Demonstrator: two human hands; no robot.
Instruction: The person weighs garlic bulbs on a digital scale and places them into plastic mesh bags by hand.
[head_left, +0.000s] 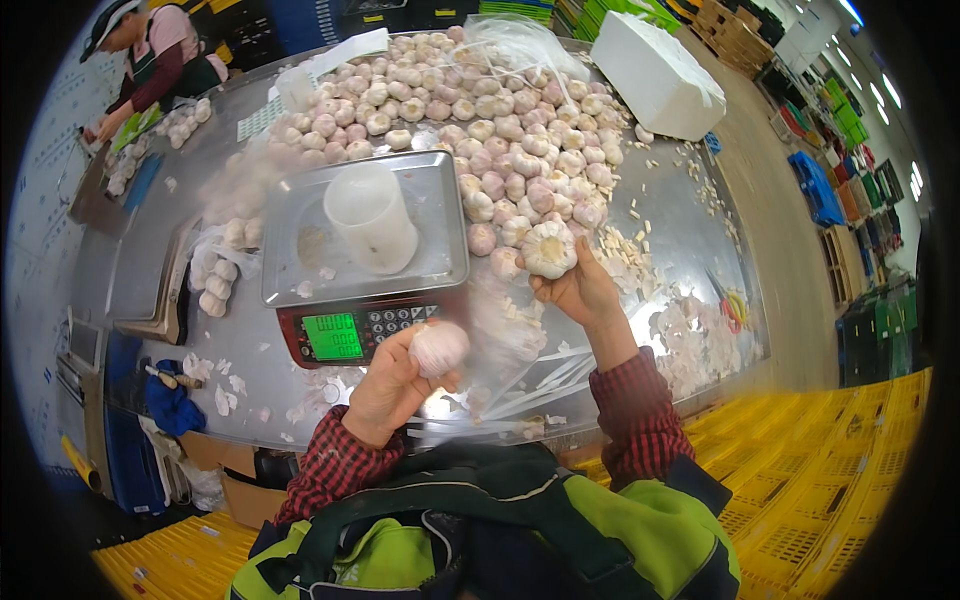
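A pinkish-white garlic bulb (439, 349) is held in my left hand (386, 386), in front of the keypad of a digital scale (409, 309). My right hand (581, 289) grips a larger garlic bulb (550, 250), its broad, rough underside facing me, at the near edge of the garlic heap (525, 142). On the scale's steel pan (300, 247) stands a white plastic cup (373, 217), and the green display is lit. Loose garlic skins (697, 341) and cut stem pieces (626, 251) lie right of my right hand.
White plastic straps (536, 386) lie along the steel table's near side. Scissors (731, 306) rest near its right edge. A white foam box (660, 75) sits at the far right. Netted garlic (217, 277) lies left of the scale. A co-worker (161, 56) stands at the far left. Yellow crates (825, 465) flank me.
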